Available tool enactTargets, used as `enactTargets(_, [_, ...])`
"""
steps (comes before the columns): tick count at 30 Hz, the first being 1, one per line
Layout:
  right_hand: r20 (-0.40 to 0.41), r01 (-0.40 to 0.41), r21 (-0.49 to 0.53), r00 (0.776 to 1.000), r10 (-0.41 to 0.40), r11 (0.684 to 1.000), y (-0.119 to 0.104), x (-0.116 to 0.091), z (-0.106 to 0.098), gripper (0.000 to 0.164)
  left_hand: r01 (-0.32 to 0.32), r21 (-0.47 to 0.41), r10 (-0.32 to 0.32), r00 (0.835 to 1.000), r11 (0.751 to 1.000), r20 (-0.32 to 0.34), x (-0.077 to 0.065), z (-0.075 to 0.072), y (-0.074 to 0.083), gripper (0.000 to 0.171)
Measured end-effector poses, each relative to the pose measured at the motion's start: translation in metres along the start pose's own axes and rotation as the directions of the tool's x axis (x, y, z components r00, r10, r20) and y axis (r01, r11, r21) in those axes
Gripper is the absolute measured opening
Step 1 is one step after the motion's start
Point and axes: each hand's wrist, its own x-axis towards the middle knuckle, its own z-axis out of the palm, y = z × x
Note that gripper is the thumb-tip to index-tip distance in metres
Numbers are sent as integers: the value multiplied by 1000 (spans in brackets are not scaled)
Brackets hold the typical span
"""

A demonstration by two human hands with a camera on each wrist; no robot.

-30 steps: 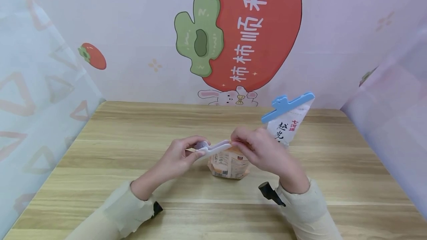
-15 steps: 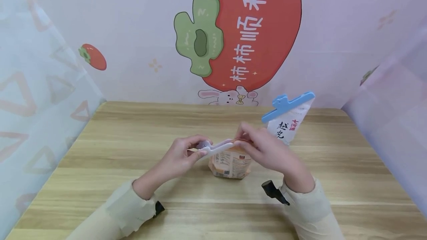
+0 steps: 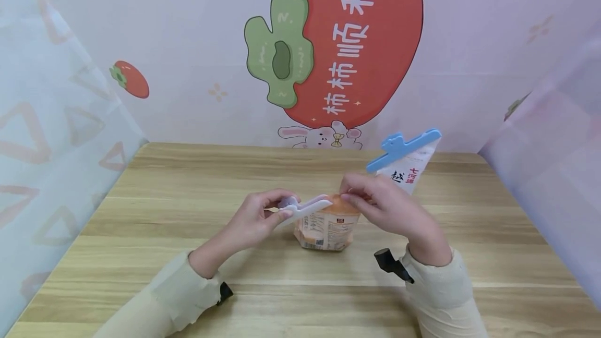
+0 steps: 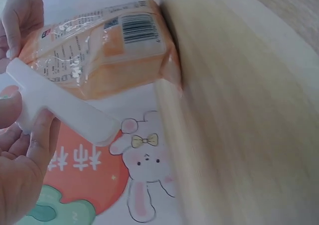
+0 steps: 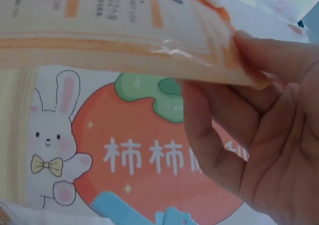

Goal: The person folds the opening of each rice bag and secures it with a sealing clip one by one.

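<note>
An orange-and-white printed food bag [image 3: 327,232] stands on the wooden table before me. My left hand [image 3: 253,220] pinches a white bag clip [image 3: 307,212] by its handle end, its two long arms spread apart. The tips of those arms reach the left part of the bag's top. With thumb and fingers, my right hand [image 3: 387,205] pinches the top right corner of the bag. From the right wrist, the bag's top edge [image 5: 149,73] runs flat into that pinch. In the left wrist view, the clip [image 4: 60,105] lies alongside the bag's narrowed top.
Behind my right hand stands a white bag [image 3: 415,163] with dark and red lettering, a blue bag clip [image 3: 405,150] across its slanted top. A printed backdrop [image 3: 188,40] rises at the table's [image 3: 197,171] far edge, with side sheets left and right.
My right hand has moved right along the bag's top, so more orange film shows between it and the clip. The left hand and clip have shifted slightly right.
</note>
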Motion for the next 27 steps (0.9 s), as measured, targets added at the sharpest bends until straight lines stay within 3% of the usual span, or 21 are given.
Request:
enactTargets(5, [9,10,21,1000,-10,1000,0,0,1,11,-25,0,25,1000,1000,12,2,1,5,22])
enactTargets(13, [-4,8,13,1000,-8,1000,0,0,3,13,-15,-21,15,1000,1000,-2,3,3,6,19])
enactTargets(17, [-4,-23,20,1000,23,1000,0,0,2,11,-22,-38,22,1000,999,-12,4,5,7,20])
enactTargets(27, [66,-61,115,996,54,991,6,-1,0,9,-10,-62,9,1000,998,-14,6,7,11,22])
